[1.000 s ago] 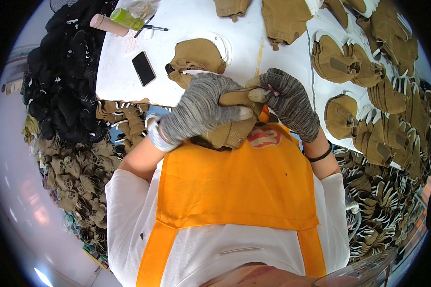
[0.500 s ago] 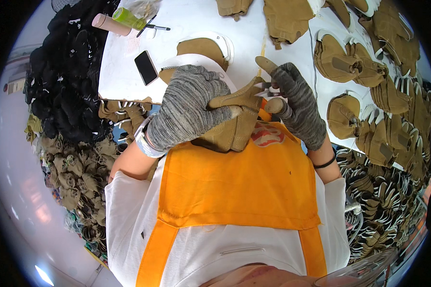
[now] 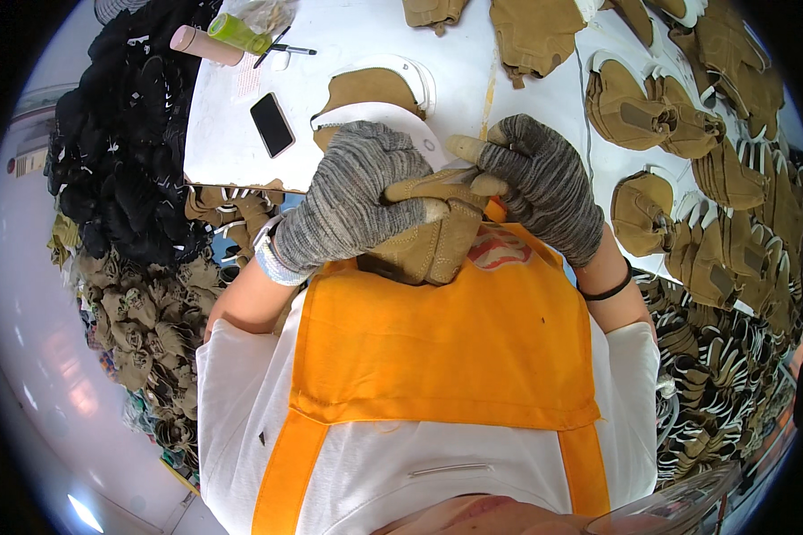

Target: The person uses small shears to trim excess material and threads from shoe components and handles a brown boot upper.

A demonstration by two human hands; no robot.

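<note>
My left hand (image 3: pixel 357 192), in a grey knitted glove with pale fingertips, is closed on a tan suede shoe upper (image 3: pixel 415 254) with stitched seams, held against my apron. Its thumb presses along the upper's folded top edge. On the other side, my gloved right hand (image 3: pixel 549 183) has thumb and forefinger closing at the upper's right end, the thumb touching the edge. A small orange piece (image 3: pixel 495 210) shows below that thumb; whether the hand holds it cannot be made out. The right palm and inner fingers are hidden.
A white table (image 3: pixel 223 116) spreads ahead, bearing a phone (image 3: pixel 272 125), a pink bottle (image 3: pixel 207 45), a green container (image 3: pixel 239 34) and a pen. Another tan upper with white lining (image 3: pixel 375 87) lies beyond my hands. Many tan uppers (image 3: pixel 629 111) are at right; black pieces (image 3: pixel 120 152) heap at left.
My right hand has moved left and in to the upper's edge, its thumb and forefinger drawing closer. Pointed silvery tips seen near its fingers are hidden now. My left hand keeps its hold.
</note>
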